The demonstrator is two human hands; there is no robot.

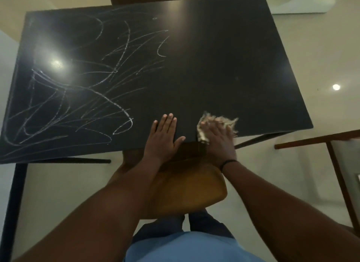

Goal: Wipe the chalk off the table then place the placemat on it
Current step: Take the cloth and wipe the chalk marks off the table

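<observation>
The wiping step is under way, and by my reading it is roughly half finished; the right half of the black table [224,57] is showing dark and unmarked, while the white chalk scribbles [78,90] are covering the left half of the frame, running from the upper left down to the near edge at lower left.

The right hand [219,139] is pressing a pale, frayed cloth [206,125] flat against the tabletop near the near edge, just right of the frame's centre; the hand and cloth are blurring, so I am judging it to be mid-stroke; the fingers are lying spread over the cloth rather than curling round it, as far as the blur allows. The left hand [163,135] is resting just beside it, fingers straight and splayed, palm down on the table, holding nothing and seemingly bracing.

A tan chair [194,189] is sitting tucked under the near edge, between the two forearms.

The placemat is not showing anywhere in the frame, so I cannot tell where it is waiting.

The next move is calling for the cloth to travel leftward into the scribbles, past the bracing hand, which is probably needing to lift or shift aside; the lines nearest that hand, at lower centre, are the closest to reach.
</observation>
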